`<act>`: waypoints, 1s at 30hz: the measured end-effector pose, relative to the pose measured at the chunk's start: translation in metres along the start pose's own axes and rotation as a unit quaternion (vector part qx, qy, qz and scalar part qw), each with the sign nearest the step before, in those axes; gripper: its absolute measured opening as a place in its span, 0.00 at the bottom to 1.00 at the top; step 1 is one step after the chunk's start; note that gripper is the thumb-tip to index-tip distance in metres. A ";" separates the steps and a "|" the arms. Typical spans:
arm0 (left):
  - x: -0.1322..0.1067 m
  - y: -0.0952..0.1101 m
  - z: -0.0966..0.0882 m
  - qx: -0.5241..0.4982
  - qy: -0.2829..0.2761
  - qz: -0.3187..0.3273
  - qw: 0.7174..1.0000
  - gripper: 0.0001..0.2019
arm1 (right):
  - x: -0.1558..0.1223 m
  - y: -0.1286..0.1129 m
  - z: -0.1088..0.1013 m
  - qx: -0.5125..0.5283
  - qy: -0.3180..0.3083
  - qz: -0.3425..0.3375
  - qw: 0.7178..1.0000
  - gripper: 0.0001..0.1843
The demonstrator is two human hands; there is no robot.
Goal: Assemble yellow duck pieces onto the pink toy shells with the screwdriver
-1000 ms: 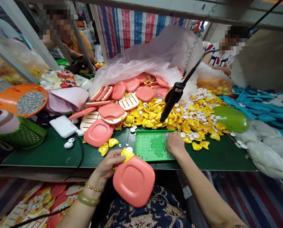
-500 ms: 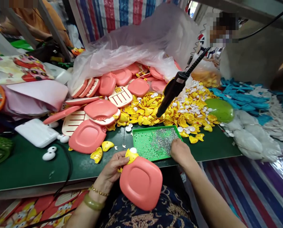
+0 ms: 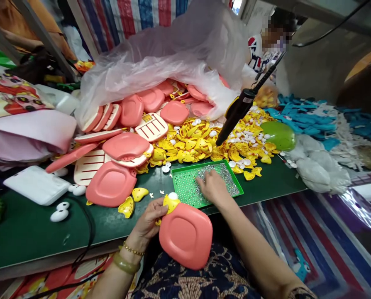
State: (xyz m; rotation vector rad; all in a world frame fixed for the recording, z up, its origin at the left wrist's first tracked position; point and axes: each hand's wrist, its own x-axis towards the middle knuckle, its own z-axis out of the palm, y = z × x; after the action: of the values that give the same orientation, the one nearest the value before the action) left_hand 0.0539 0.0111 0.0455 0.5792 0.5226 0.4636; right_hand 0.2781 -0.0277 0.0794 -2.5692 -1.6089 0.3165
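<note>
My left hand (image 3: 151, 216) pinches the yellow head piece of a pink plastic toy part (image 3: 185, 236). The yellow piece (image 3: 171, 203) has a white round eye on top, and the smooth pink panel hangs over my lap. My right hand (image 3: 215, 187) is over the green perforated tray (image 3: 181, 195), fingertips down and somewhat apart among small silver screws (image 3: 227, 176). Nothing shows in these fingers. Just behind the tray hangs a black electric screwdriver (image 3: 235, 116), tip downward. Two yellow shell pieces (image 3: 140, 194) lie left of the tray.
Pink panels (image 3: 111, 182) are piled at the left, partly under a clear plastic bag (image 3: 160, 62). Yellow and white parts (image 3: 191, 141) heap behind the tray. A white box (image 3: 36, 185) and black cable (image 3: 87, 220) lie left. A green bowl-shaped piece (image 3: 277, 136) sits right. Another person (image 3: 257, 52) is behind.
My right hand has moved left from the tray's right edge to its middle, and its fingers have spread from a closed shape. My left hand still holds the pink part. The view has shifted slightly.
</note>
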 end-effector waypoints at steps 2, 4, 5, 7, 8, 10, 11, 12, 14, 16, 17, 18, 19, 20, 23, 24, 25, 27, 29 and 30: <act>-0.001 0.000 0.002 0.005 0.002 0.010 1.000 0.16 | -0.008 -0.010 0.005 0.033 -0.022 -0.119 0.992 0.21; -0.002 -0.001 0.005 0.008 0.006 0.024 1.000 0.16 | -0.013 -0.001 0.007 0.087 -0.061 -0.234 0.966 0.15; -0.003 -0.001 0.005 0.009 0.007 0.028 1.000 0.16 | -0.013 0.011 0.006 0.110 -0.078 -0.260 0.956 0.13; -0.004 -0.002 0.006 0.012 0.009 0.033 0.999 0.16 | -0.006 0.040 0.001 0.125 -0.083 -0.237 0.960 0.11; -0.004 -0.002 0.007 0.015 0.009 0.033 0.999 0.16 | 0.000 0.054 -0.002 0.115 -0.066 -0.195 0.972 0.11; -0.005 -0.002 0.007 0.024 0.008 0.035 0.999 0.16 | 0.016 0.072 -0.007 0.083 -0.015 -0.106 0.991 0.12; -0.006 -0.002 0.007 0.031 0.008 0.038 0.999 0.16 | 0.024 0.073 -0.008 0.070 0.008 -0.074 0.995 0.14; -0.006 -0.002 0.007 0.037 0.009 0.041 0.998 0.17 | 0.029 0.068 -0.007 0.060 0.025 -0.055 0.996 0.15; -0.007 -0.003 0.008 0.045 0.015 0.049 0.998 0.17 | 0.033 0.046 -0.002 0.051 0.040 -0.046 0.997 0.17; -0.008 -0.004 0.008 0.049 0.022 0.059 0.997 0.18 | 0.025 0.014 0.007 0.052 0.036 -0.079 0.995 0.19; -0.008 -0.004 0.008 0.050 0.026 0.065 0.996 0.18 | 0.018 0.000 0.011 0.055 0.025 -0.109 0.992 0.19; -0.008 -0.004 0.009 0.051 0.029 0.071 0.996 0.18 | 0.010 -0.011 0.014 0.061 0.009 -0.147 0.987 0.17; -0.009 -0.005 0.009 0.052 0.032 0.077 0.995 0.17 | 0.002 -0.017 0.015 0.067 -0.014 -0.189 0.980 0.15; -0.009 -0.005 0.009 0.053 0.035 0.082 0.995 0.17 | -0.005 -0.019 0.016 0.074 -0.041 -0.231 0.969 0.12; -0.008 -0.006 0.009 0.054 0.042 0.081 0.994 0.17 | -0.013 0.007 0.008 0.090 -0.107 -0.307 0.941 0.08; -0.008 -0.007 0.009 0.054 0.043 0.078 0.994 0.17 | -0.011 0.023 0.004 0.091 -0.114 -0.305 0.941 0.09; -0.008 -0.007 0.009 0.055 0.044 0.077 0.995 0.17 | -0.006 0.039 0.000 0.088 -0.111 -0.289 0.947 0.10; -0.008 -0.008 0.010 0.056 0.043 0.077 0.995 0.17 | 0.006 0.066 -0.007 0.072 -0.082 -0.226 0.968 0.13; -0.008 -0.008 0.011 0.057 0.045 0.081 0.994 0.16 | 0.020 0.077 -0.010 0.050 -0.041 -0.151 0.986 0.15; -0.008 -0.008 0.012 0.057 0.047 0.084 0.994 0.17 | 0.025 0.075 -0.009 0.040 -0.023 -0.122 0.992 0.16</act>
State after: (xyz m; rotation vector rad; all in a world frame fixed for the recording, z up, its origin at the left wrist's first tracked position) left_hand 0.0567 -0.0033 0.0517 0.7163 0.5963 0.6260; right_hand 0.3565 -0.0382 0.0714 -2.2911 -1.8591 0.4109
